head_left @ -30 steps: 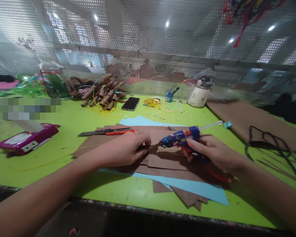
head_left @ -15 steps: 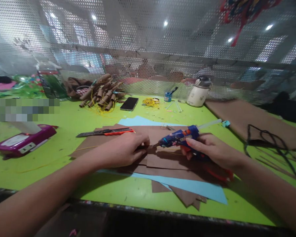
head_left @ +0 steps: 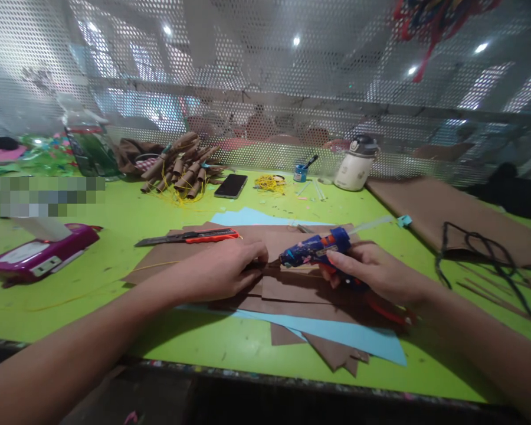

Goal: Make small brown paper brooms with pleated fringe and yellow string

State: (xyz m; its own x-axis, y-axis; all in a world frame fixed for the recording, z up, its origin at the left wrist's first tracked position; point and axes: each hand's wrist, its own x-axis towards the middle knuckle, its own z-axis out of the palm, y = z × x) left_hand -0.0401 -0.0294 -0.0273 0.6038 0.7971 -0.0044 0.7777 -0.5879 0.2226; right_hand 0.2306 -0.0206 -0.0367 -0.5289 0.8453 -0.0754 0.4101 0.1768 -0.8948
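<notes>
My right hand (head_left: 374, 273) is closed around a blue glue gun (head_left: 313, 250) whose nozzle points left at a small brown paper piece. My left hand (head_left: 223, 270) pinches that brown paper piece (head_left: 265, 267) at the nozzle tip, fingers pressed together. Both hands rest over a stack of brown paper sheets (head_left: 292, 289) lying on blue paper (head_left: 358, 336) on the green table (head_left: 115, 212). A clear glue stick (head_left: 371, 223) pokes out of the gun's back.
A utility knife with an orange handle (head_left: 190, 237) lies behind my left hand. Rolled brown paper tubes (head_left: 183, 168), a phone (head_left: 231, 186), yellow wire (head_left: 269, 183), a white jar (head_left: 356, 164), a magenta tape dispenser (head_left: 39, 254) and black cord (head_left: 482, 254) surround the work. Perforated metal screen stands behind.
The glue gun and my right hand have shifted slightly left and down toward my left hand's pinch. My left hand stays put.
</notes>
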